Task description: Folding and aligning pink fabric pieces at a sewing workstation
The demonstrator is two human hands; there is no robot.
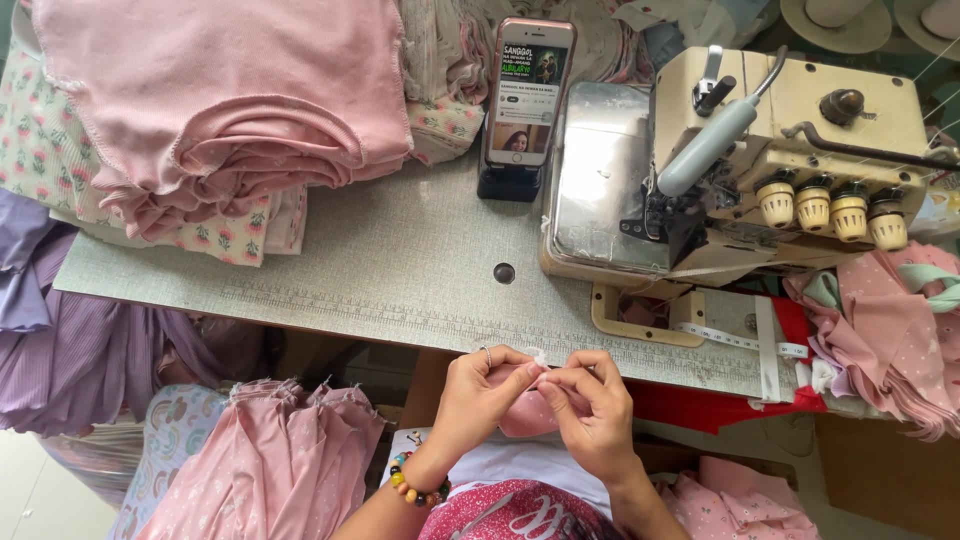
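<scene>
While both hands meet at the table's near edge, they pinch one small pink fabric piece (522, 412) between them. The left hand (478, 395), with a ring and a bead bracelet, closes thumb and fingers on the piece's left side; the right hand (590, 405) closes on its right side, fingertips touching the left's. A small white bit shows at the pinch point; what it is cannot be told. To do this well, I judge the fingertips should stay tight and close together, keeping the fabric edge flat and aligned.

Going from largest to smallest around the grip: the grey table (400, 270) stretches above it. A pile of pink cloth (220, 110) sits far up and to the left. The cream sewing machine (760, 170) stands up and to the right, its steel plate nearest. Pink fabric (270, 465) hangs to the lower left, more pink scraps (890, 320) lie to the right. A phone (528, 90) on a stand is straight above. A white tape measure (740, 340) lies just right. Nothing lies between the hands and the machine.
</scene>
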